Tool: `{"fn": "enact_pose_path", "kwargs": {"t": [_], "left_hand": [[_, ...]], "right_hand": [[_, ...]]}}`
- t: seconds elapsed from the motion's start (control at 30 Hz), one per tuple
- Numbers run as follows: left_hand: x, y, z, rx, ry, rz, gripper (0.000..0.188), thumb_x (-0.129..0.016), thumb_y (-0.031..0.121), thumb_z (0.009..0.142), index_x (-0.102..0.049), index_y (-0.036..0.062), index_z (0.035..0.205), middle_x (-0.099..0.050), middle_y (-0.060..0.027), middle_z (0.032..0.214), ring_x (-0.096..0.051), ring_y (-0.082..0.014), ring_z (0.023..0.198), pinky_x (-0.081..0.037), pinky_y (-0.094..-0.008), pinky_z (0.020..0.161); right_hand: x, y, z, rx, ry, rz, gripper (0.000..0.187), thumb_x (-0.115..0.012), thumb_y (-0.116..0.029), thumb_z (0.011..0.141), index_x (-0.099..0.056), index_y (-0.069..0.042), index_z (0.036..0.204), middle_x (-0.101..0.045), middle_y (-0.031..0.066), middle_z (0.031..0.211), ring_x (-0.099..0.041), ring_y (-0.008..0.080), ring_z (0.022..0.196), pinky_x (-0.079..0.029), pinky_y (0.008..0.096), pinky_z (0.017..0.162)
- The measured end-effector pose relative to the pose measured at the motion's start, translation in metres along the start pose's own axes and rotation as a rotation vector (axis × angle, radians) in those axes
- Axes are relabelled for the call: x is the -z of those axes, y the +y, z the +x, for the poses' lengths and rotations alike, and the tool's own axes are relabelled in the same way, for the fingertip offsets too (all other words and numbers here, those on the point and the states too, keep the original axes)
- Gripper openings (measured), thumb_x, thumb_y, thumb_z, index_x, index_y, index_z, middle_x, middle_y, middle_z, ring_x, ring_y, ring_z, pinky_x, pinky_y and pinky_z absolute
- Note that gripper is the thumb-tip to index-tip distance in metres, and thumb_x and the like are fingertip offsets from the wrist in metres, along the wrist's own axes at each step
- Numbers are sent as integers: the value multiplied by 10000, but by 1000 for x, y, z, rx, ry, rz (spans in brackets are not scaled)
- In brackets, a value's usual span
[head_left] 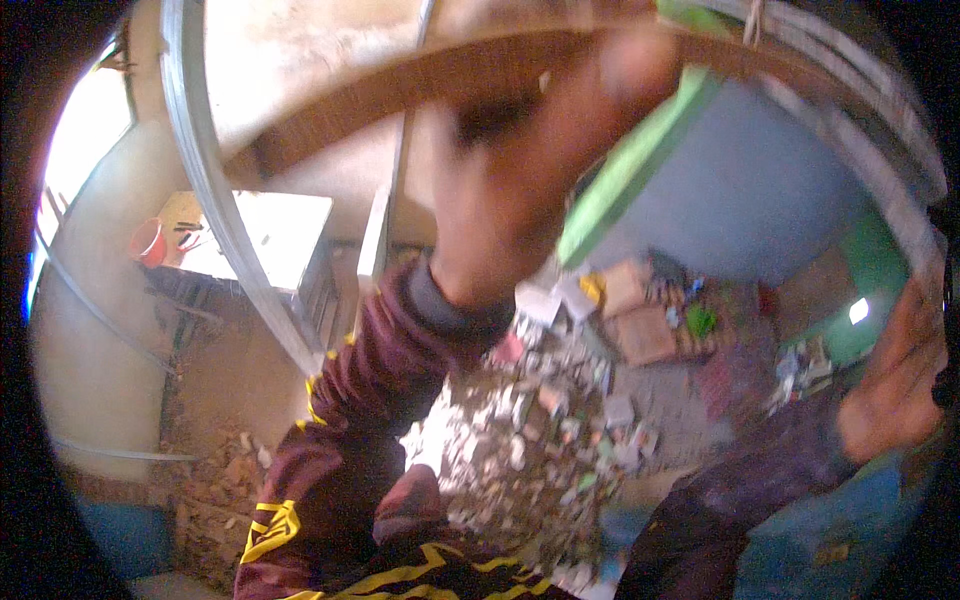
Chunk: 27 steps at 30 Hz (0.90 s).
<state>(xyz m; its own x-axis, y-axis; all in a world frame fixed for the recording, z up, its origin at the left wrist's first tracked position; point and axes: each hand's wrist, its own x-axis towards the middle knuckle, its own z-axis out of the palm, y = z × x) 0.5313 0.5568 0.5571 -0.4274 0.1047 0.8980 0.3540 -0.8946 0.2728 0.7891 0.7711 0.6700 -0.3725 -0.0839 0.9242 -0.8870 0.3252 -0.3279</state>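
Note:
My left hand (540,160) is raised at the upper middle, blurred by motion, with its fingers closed around a long brown wooden strip (400,85). The thumb side lies across the strip's face, and some of the fingers are hidden. The strip crosses the top of the view and looks bent by the lens. At the far right rim, my right hand (895,385) is lifted, its fingertips running into the dark border beside a dark thing I cannot make out. Whether those fingers grip anything is hidden.
A grey metal channel (215,190) slants down at the left, and a green beam (640,165) stands behind my left hand. Far below lie scattered rubble (530,420) and flattened cardboard (643,335). A white-topped table (290,215) and a red bucket (148,242) are at the left.

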Motion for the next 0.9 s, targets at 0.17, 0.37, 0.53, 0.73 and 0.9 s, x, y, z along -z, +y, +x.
{"fn": "enact_pose_path", "kwargs": {"t": [0.17,0.37,0.53,0.73,0.9], "left_hand": [[-4,-2,20,29,331,-176,387,-747,145,865,-565,-42,1151,-675,-184,1103,-683,-245,936,-575,-355,837],[40,24,38,-36,609,142,537,-535,524,940,-551,30,1148,-678,-156,982,-677,-279,690,-564,-356,580],[69,71,51,-222,680,244,418,-575,365,986,-504,1,1179,-658,-153,880,-687,-230,595,-577,-287,442],[91,96,75,-140,668,298,444,-595,362,978,-493,-16,1187,-649,-167,912,-701,-245,605,-600,-288,503],[101,86,84,-29,553,131,400,-550,369,1000,-523,5,1164,-668,-158,964,-706,-210,632,-606,-257,540]], "right_hand": [[-8,15,-30,66,446,-151,551,-560,-53,920,-338,36,1417,-491,200,1371,-532,370,1183,-428,480,1051],[-34,29,-16,134,205,240,587,-557,52,877,-343,61,1424,-439,211,1406,-481,334,1231,-417,457,1084],[-26,31,-34,254,198,274,550,-551,43,879,-370,94,1395,-411,227,1443,-485,291,1246,-330,486,1149],[76,70,-19,92,139,-579,428,-440,-45,978,-410,103,1379,-442,249,1426,-538,337,1189,-421,452,1021],[99,159,22,266,81,-1401,379,-399,-114,1031,-475,95,1338,-501,245,1346,-564,293,1123,-454,433,965]]}}
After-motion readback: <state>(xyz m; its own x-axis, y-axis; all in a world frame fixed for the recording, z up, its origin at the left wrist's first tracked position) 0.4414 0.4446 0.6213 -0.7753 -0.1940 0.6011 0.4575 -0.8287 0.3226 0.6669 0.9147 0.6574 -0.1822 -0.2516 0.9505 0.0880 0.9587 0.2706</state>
